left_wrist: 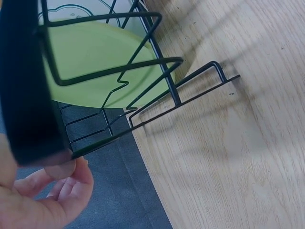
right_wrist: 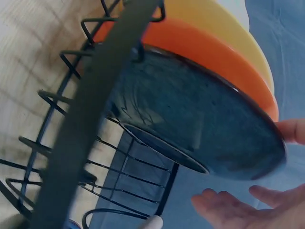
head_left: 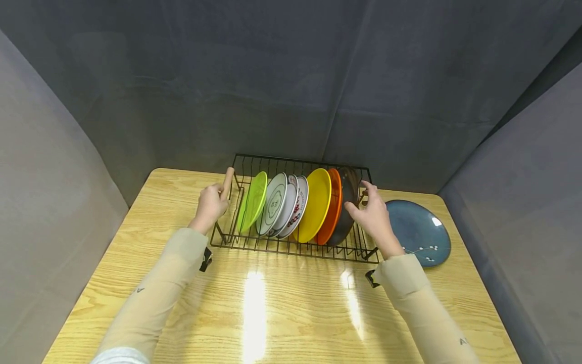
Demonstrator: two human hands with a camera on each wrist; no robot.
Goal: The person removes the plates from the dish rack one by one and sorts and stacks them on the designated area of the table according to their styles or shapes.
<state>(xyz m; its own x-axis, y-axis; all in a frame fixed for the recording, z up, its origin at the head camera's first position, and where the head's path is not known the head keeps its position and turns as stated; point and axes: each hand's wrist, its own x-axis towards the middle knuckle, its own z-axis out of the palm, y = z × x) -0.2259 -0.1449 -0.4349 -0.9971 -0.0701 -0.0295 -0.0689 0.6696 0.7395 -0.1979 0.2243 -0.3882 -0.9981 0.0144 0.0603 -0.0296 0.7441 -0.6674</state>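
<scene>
A black wire dish rack (head_left: 254,248) stands on the table with several plates upright in it. At its left end my left hand (head_left: 211,205) grips a light wooden handle (head_left: 228,181), close to the lime-green plate (head_left: 252,202). My right hand (head_left: 374,215) is at the other end, around the rim of a dark glazed plate (right_wrist: 200,114). Its thumb (right_wrist: 291,131) touches that rim, while the other fingers stand apart behind the plate. Beside the dark plate lean an orange plate (head_left: 334,199) and a yellow plate (head_left: 317,205).
White patterned plates (head_left: 274,202) stand between the green and yellow ones. A blue plate with small white blossoms (head_left: 418,230) lies flat on the wooden table (head_left: 291,313), right of the rack. Grey cloth walls (head_left: 291,86) enclose the table's back and sides.
</scene>
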